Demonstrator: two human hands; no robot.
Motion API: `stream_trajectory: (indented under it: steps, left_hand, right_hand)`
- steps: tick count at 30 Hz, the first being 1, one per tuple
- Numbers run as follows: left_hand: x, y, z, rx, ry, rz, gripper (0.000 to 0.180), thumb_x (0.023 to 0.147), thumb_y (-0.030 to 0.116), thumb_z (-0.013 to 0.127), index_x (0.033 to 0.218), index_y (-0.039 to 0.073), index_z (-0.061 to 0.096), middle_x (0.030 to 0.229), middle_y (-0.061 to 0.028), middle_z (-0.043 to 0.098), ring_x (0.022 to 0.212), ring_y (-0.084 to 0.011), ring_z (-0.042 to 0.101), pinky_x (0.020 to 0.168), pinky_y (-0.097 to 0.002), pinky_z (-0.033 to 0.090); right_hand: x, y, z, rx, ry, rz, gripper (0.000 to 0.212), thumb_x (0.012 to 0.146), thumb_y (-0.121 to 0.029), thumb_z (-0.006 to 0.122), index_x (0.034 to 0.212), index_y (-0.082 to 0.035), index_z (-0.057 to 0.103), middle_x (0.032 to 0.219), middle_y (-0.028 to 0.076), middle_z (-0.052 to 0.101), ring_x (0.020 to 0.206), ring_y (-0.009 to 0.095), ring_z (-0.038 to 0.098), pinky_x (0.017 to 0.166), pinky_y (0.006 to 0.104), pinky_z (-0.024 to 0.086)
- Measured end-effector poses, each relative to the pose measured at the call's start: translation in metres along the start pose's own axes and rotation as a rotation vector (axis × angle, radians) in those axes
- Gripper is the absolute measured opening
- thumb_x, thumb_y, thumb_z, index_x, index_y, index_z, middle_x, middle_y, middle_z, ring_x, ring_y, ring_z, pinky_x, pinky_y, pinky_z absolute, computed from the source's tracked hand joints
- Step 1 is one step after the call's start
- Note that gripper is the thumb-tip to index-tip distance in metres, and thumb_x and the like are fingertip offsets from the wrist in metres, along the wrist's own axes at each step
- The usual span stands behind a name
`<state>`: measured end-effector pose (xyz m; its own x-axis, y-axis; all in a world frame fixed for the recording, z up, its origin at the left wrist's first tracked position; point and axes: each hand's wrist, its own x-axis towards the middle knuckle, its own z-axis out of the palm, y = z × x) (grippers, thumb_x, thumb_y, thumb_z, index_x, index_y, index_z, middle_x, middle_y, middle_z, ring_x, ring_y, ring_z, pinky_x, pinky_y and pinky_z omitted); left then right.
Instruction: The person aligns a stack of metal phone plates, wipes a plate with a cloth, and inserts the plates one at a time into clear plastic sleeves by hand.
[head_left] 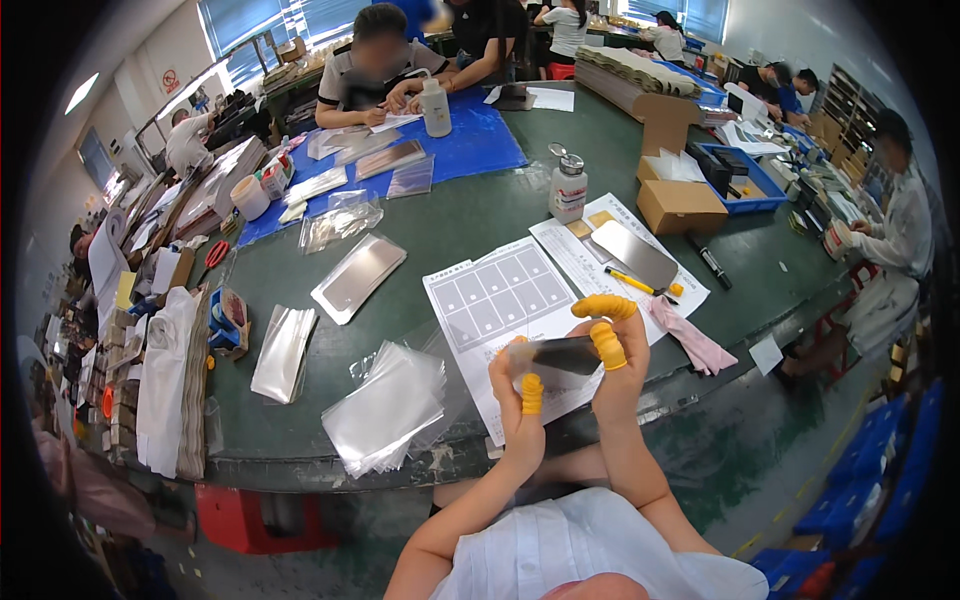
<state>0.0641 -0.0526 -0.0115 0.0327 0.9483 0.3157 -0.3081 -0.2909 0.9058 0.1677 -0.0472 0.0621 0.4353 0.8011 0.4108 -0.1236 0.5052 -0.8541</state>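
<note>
Between my two hands is a thin dark rectangular plate with a glossy face (562, 355), tilted above the table edge. My left hand (520, 410), a yellow finger cot on its thumb, grips the plate's left end. At the other end my right hand (622, 375) is closed on it, with yellow cots on thumb and forefinger. Beneath lies a printed sheet with a grid of boxes (500, 295). Another sheet (575, 262) holds a silver rounded plate (634, 254), small tan pads and a yellow cutter-like pen (630, 281). A pink cloth (693, 338) lies right of my right hand.
Clear plastic sleeves (385, 415) and sleeved plates (360, 278) lie to the left on the green table (470, 215). A pump bottle (568, 187), cardboard box (682, 208), blue tray (750, 203) and black marker (709, 262) stand or lie beyond. Across, people work at a blue mat (480, 150).
</note>
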Motion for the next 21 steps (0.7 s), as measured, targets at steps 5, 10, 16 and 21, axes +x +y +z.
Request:
stream_trajectory:
  steps: [5,10,16,21]
  left_hand:
    - [-0.001,0.003,-0.003,0.046,-0.036,0.038,0.048,0.094,0.017,0.046,0.136,0.002,0.026,0.139,-0.0136,0.03,0.131,-0.0249,0.027,0.109,-0.0346,0.017]
    - [0.001,0.007,-0.004,0.062,-0.039,0.043,0.049,0.094,0.016,0.045,0.138,0.003,0.026,0.139,-0.0146,0.03,0.131,-0.0253,0.027,0.109,-0.035,0.017]
    - [0.003,0.016,-0.002,0.023,-0.073,0.004,0.054,0.095,0.02,0.046,0.14,0.003,0.022,0.14,-0.0154,0.028,0.132,-0.0254,0.027,0.109,-0.0352,0.017]
    - [0.004,0.017,0.001,0.073,-0.076,0.018,0.057,0.096,0.02,0.045,0.142,0.003,0.018,0.141,-0.0155,0.027,0.132,-0.0251,0.027,0.109,-0.0351,0.017]
  right_hand:
    - [0.003,-0.001,0.002,0.057,-0.065,0.03,0.029,0.091,-0.022,0.05,0.108,0.001,0.05,0.102,0.013,0.06,0.076,0.013,0.062,0.07,0.0219,0.049]
    - [0.008,-0.007,-0.002,0.054,-0.115,0.042,0.026,0.091,-0.016,0.05,0.109,0.002,0.048,0.103,0.013,0.059,0.077,0.014,0.063,0.071,0.0223,0.049]
    - [0.011,-0.007,-0.002,-0.022,-0.197,0.05,0.019,0.091,-0.007,0.049,0.108,0.001,0.048,0.102,0.012,0.06,0.078,0.015,0.064,0.074,0.0237,0.05]
    - [0.015,-0.012,0.0,-0.049,-0.177,0.085,0.021,0.09,-0.008,0.05,0.109,0.001,0.048,0.1,0.012,0.06,0.081,0.015,0.063,0.078,0.0257,0.049]
